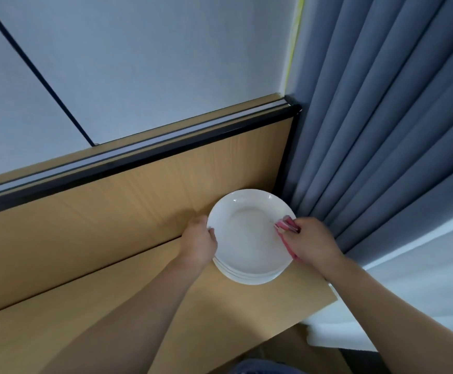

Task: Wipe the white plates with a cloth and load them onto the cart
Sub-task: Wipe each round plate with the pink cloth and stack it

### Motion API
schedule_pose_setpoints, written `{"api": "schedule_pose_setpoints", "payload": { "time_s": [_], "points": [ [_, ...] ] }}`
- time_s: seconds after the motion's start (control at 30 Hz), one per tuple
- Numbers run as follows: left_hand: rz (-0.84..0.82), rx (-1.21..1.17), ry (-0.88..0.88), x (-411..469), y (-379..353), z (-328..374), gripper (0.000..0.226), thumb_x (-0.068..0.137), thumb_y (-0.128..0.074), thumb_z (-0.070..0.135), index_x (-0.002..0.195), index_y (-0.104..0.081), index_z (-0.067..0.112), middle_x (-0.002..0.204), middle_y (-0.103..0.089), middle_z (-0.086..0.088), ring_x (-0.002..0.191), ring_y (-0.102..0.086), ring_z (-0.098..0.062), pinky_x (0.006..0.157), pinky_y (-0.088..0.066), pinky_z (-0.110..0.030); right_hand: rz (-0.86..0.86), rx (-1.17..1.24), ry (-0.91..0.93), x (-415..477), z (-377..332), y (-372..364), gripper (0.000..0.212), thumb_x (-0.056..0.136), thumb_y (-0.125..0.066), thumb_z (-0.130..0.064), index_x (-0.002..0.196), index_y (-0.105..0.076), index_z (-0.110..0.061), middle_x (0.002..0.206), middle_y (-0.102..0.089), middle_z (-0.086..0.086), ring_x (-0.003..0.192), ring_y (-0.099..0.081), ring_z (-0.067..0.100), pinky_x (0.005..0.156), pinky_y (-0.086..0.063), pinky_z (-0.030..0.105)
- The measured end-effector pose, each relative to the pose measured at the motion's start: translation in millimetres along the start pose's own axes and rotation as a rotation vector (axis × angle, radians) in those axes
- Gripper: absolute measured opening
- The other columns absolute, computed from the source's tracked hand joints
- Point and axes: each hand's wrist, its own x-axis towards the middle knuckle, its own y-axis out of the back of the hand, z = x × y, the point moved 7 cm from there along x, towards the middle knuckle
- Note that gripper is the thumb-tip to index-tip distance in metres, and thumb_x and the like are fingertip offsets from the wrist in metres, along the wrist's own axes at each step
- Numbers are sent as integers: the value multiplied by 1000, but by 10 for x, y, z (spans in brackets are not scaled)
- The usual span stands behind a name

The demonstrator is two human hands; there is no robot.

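A stack of white plates [249, 278] sits on a wooden table [112, 306] right of the frame's centre, close to the table's right edge and just in front of a wooden panel [112, 211] that rises behind the table. The top plate [247, 228] lies over the stack, and both hands are on it; whether it rests on the plates beneath or is raised a little cannot be told. The left hand [199, 238] grips its left rim, fingers curled over the edge with the thumb on the near side. The right hand [311, 244] is closed around a pink cloth [287, 225], and the cloth touches the plate's right side near the rim, a bunched end poking out past the fingers. Both bare forearms reach in from the bottom of the frame. A black rail [166, 141] caps the panel, with a pale wall [139, 63] above it in the upper left. A grey-blue curtain [382, 130] hangs in folds down the right side, just beside the plates.
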Motion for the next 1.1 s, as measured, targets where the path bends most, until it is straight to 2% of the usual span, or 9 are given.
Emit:
{"api": "schedule_pose_setpoints", "payload": {
  "time_s": [0.1,0.3,0.47,0.53,0.63,0.77,0.9,1.0,1.1],
  "points": [
    [-5,-11,28,-14,14,9,12,96,-45,14,102,-51,6,99,-57,-11,76,-51,-22,63,-34,-27,23,-9,29,14,-7,0,42,91,-54,-47,60,-58,-18,53,-57,-1,59,-59,17,48,-34,26],
    [-11,-210,54,-147,157,43,8,98,-42,10,105,-40,7,76,-49,1,61,-47,-9,48,-32,-25,54,99,104,-50,-179,150,42,92,-56,-43,58,-55,-18,52,-56,2,55,-56,17,49,-37,27],
    [76,-325,82,-408,460,-171,11,99,-40,13,110,-43,16,95,-60,-4,76,-56,-15,57,-42,-27,11,158,174,-187,-500,197,40,90,-59,-39,58,-52,-15,50,-53,-3,52,-52,12,50,-35,26],
    [123,-346,102,-573,613,-355,15,99,-39,13,112,-45,16,97,-61,-4,79,-57,-16,59,-42,-28,-24,148,222,-278,-713,112,41,89,-59,-37,57,-48,-13,48,-51,-2,52,-51,15,52,-39,29],
    [182,-357,140,-785,849,-702,19,99,-38,13,114,-47,18,94,-61,0,73,-55,-13,55,-39,-27,-92,166,263,-446,-1020,-108,41,88,-59,-37,57,-46,-13,44,-51,-4,49,-53,17,56,-47,32],
    [216,-371,189,-1044,1101,-1221,20,98,-37,15,116,-46,21,93,-62,1,76,-58,-15,57,-43,-29,-164,167,320,-718,-1405,-485,43,88,-61,-37,58,-44,-12,44,-48,-6,45,-47,13,48,-39,24],
    [223,-383,244,-1283,1255,-1780,19,98,-36,14,113,-41,24,94,-62,0,77,-58,-17,58,-43,-29,-211,128,352,-1019,-1718,-954,42,89,-58,-38,62,-49,-6,52,-56,10,44,-49,18,49,-46,31],
    [207,-411,262,-1440,1316,-2215,21,98,-36,10,115,-44,19,94,-59,1,75,-55,-13,56,-39,-27,-251,79,335,-1233,-1882,-1377,40,89,-58,-41,60,-50,-15,50,-56,2,44,-51,16,49,-46,31],
    [134,-406,307,-1607,1316,-2705,24,98,-36,11,120,-43,18,100,-59,0,83,-57,-16,59,-41,-28,-296,109,258,-1446,-1983,-1826,40,89,-60,-42,62,-50,-15,52,-52,0,43,-48,16,41,-39,23]
  ]
}}
